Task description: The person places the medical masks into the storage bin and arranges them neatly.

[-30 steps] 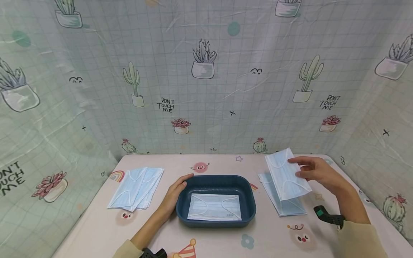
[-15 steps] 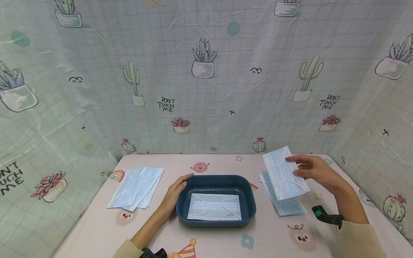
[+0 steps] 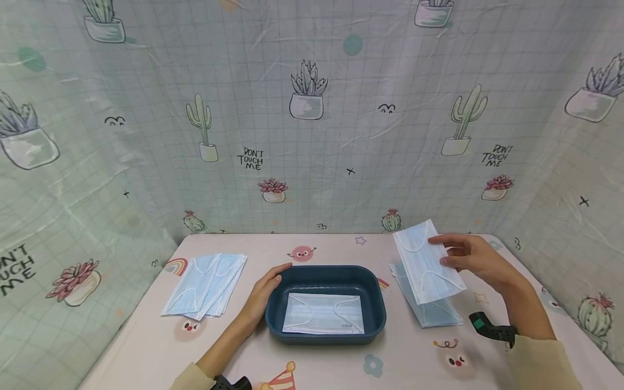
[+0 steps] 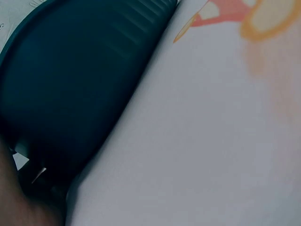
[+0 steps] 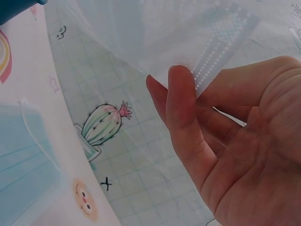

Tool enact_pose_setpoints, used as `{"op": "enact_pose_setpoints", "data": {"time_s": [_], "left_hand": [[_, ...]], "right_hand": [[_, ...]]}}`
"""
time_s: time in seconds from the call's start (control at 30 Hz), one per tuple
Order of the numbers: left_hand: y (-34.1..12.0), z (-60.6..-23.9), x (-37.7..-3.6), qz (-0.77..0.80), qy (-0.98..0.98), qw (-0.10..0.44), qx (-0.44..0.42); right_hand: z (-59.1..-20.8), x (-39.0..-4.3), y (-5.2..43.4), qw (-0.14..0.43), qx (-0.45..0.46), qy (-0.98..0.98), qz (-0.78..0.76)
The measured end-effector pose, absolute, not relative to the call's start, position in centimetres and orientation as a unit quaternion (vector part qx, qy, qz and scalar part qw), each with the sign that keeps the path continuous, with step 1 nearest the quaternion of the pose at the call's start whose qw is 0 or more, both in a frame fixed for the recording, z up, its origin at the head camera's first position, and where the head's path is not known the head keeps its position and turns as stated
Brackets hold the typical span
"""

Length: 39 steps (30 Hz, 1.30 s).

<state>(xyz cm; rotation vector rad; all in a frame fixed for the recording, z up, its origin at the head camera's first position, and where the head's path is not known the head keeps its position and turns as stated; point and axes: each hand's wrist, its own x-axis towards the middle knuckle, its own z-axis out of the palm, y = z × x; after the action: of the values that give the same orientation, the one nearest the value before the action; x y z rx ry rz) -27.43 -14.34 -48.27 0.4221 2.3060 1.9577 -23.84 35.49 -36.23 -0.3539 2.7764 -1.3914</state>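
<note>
My right hand pinches a pale blue face mask between thumb and fingers by its long edge. The mask is held tilted above another face mask, which lies on the table and is partly hidden. In the right wrist view the fingertips grip the held mask's corner. My left hand rests along the left rim of a dark blue tub, its fingers reaching to the far left corner. Inside the tub lies a face mask, flat and lengthwise. The left wrist view shows the tub's outer wall close up.
Several overlapping face masks lie fanned out at the table's left. The light, cartoon-printed table cover runs back to a curtain with cactus drawings, which also hangs along both sides.
My right hand has shifted slightly left with the pinched face mask, which has also risen a little. The left hand and the tub have stayed put.
</note>
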Motion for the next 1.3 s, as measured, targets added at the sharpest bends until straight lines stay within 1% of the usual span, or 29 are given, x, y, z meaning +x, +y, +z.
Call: {"op": "enact_pose_setpoints", "data": {"time_s": [0.77,1.03,1.3], "left_hand": [[-14.5,-48.3,-27.4,0.643,0.751,0.045,0.144],[-14.4,-48.3,-27.4,0.639,0.754,0.049,0.140],[-14.4,-48.2,-27.4,0.641,0.753,0.047,0.142]], "right_hand": [[-35.8,-24.0,34.4,0.012,-0.124,0.872,-0.474],[-35.6,-24.1,33.5,0.018,-0.140,0.866,-0.480],[-35.2,-23.9,32.5,0.011,-0.141,0.870,-0.472]]}}
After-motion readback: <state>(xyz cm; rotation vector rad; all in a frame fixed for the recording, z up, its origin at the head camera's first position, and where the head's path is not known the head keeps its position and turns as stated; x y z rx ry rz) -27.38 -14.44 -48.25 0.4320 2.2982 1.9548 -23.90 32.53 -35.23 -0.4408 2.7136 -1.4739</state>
